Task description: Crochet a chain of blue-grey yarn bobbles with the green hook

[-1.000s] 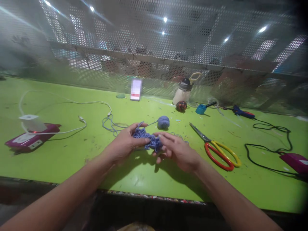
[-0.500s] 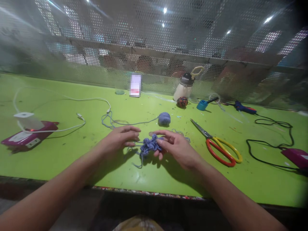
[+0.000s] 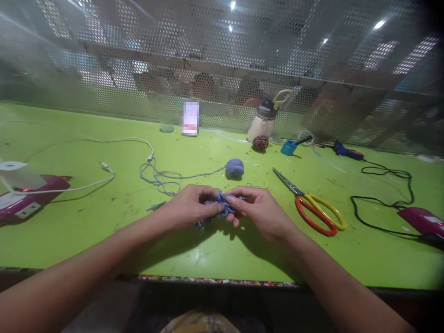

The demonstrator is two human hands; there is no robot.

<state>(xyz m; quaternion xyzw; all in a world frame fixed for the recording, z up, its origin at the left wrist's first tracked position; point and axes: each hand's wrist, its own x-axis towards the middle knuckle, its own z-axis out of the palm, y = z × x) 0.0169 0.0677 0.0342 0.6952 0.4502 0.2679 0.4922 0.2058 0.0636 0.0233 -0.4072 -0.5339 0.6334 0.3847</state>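
A small ruffled piece of purple-blue crochet (image 3: 225, 206) is pinched between both hands, just above the green table. My left hand (image 3: 194, 203) closes thumb and fingers on its left part; my right hand (image 3: 255, 208) grips the right part. The fingers cover much of the piece. Beyond them sits a ball of matching yarn (image 3: 235, 169), its strand running left into a loose tangle (image 3: 156, 175). To the right of my right hand lie scissors (image 3: 301, 196) with one red and one yellow handle, blades pointing away.
On the left are a purple power strip (image 3: 43, 187) with a white charger and cable. Along the back stand a phone (image 3: 190, 118), a bottle (image 3: 262, 121), a multicoloured yarn ball (image 3: 260, 143) and a blue pot (image 3: 288, 147). A glue gun (image 3: 348, 151) lies back right, before a perforated metal screen.
My left hand has moved right and now grips the crochet piece, which only my right hand held before. The view has shifted slightly.
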